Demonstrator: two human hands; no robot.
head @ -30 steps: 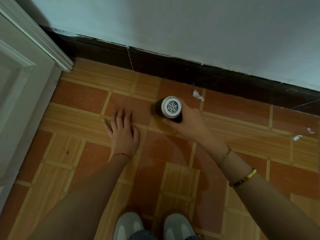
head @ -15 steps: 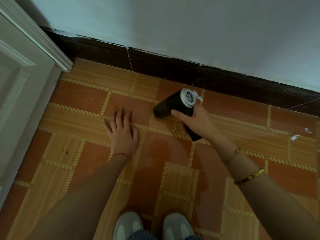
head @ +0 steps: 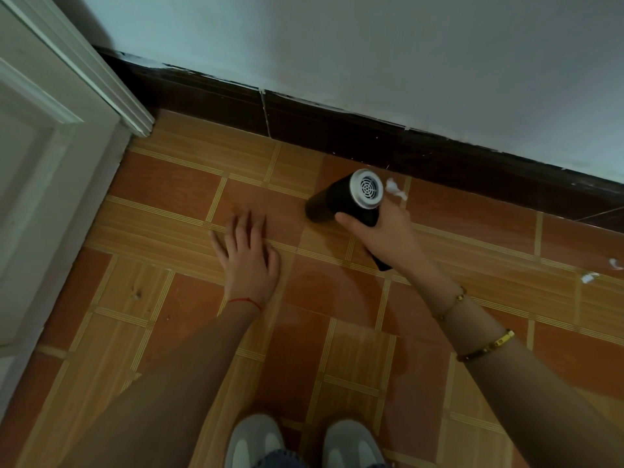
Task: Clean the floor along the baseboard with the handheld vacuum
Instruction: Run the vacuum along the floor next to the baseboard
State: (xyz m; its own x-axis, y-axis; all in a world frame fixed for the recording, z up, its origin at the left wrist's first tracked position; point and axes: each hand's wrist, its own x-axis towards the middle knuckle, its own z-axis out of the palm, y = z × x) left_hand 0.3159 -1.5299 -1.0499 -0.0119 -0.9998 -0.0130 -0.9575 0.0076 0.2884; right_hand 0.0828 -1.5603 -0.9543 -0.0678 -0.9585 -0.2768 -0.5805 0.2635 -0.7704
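My right hand (head: 385,234) grips a black handheld vacuum (head: 341,201) with a white vented end cap facing up toward me. Its dark barrel slants down to the left, with the nozzle end near the orange floor tiles. A white paper scrap (head: 394,189) lies just right of the cap, close to the dark baseboard (head: 337,130). Flat on the tiles to the left rests my left hand (head: 248,258), fingers spread, holding nothing.
A white door frame and door (head: 67,163) fill the left side, meeting the baseboard at the corner. Two more white scraps (head: 589,276) lie on the tiles at far right. My two grey shoes (head: 304,444) are at the bottom edge.
My right hand swung the vacuum right and toward the baseboard, tilting its barrel to the left; the cap now sits beside the paper scrap. My left hand stayed flat.
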